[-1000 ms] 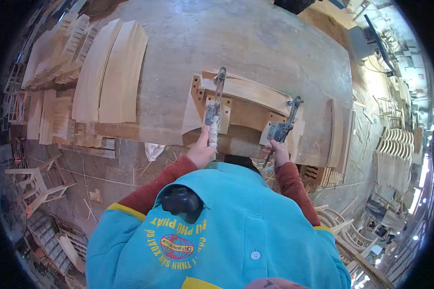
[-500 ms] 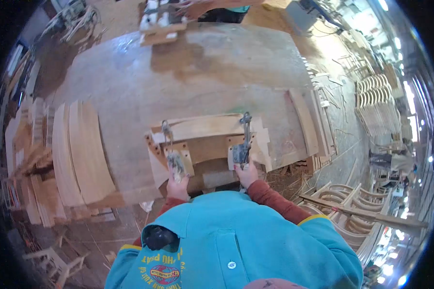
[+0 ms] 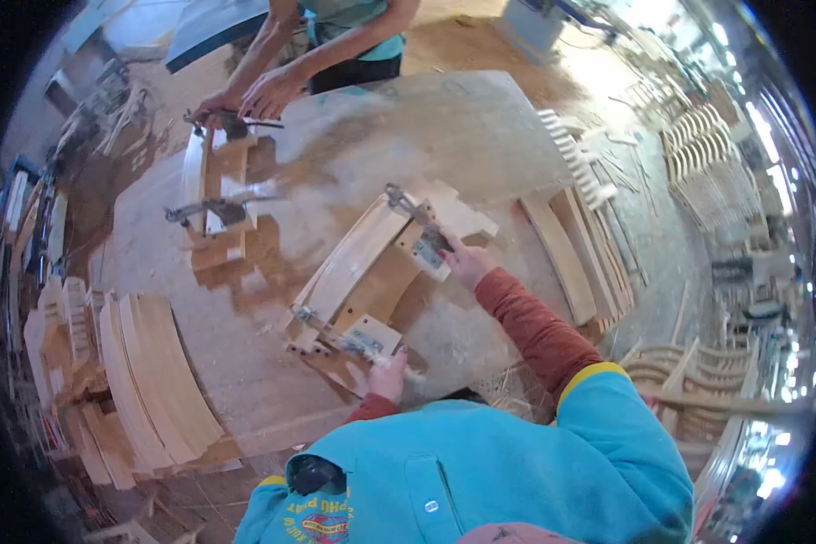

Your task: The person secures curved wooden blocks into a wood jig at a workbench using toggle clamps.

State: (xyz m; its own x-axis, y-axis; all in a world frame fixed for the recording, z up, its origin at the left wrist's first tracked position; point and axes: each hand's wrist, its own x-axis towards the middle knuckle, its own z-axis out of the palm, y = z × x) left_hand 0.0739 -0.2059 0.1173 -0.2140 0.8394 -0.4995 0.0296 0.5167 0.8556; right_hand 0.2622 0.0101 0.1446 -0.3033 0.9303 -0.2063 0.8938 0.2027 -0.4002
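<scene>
A wooden jig [image 3: 381, 304] with a curved pale board [image 3: 352, 257] along its far side lies tilted on the worktable [image 3: 308, 168]. My left hand [image 3: 387, 375] is closed on the handle end of the near metal clamp [image 3: 364, 344], at the jig's lower left corner. At the upper right end, my right hand [image 3: 469, 263] has its fingers wrapped round the other metal clamp [image 3: 428, 238]. Both clamps reach across the jig to the curved board.
Across the table a co-worker's hands [image 3: 245, 102] rest on a second clamped jig [image 3: 219, 177]. Curved boards [image 3: 154, 372] lie at the left; more boards [image 3: 562, 258] are stacked at the right edge. Curved frames [image 3: 689, 381] stand at the lower right.
The jig has turned, its left end now nearer me and its right end farther away. Both hands moved with the clamps. The co-worker's arms and second jig now show at the upper left.
</scene>
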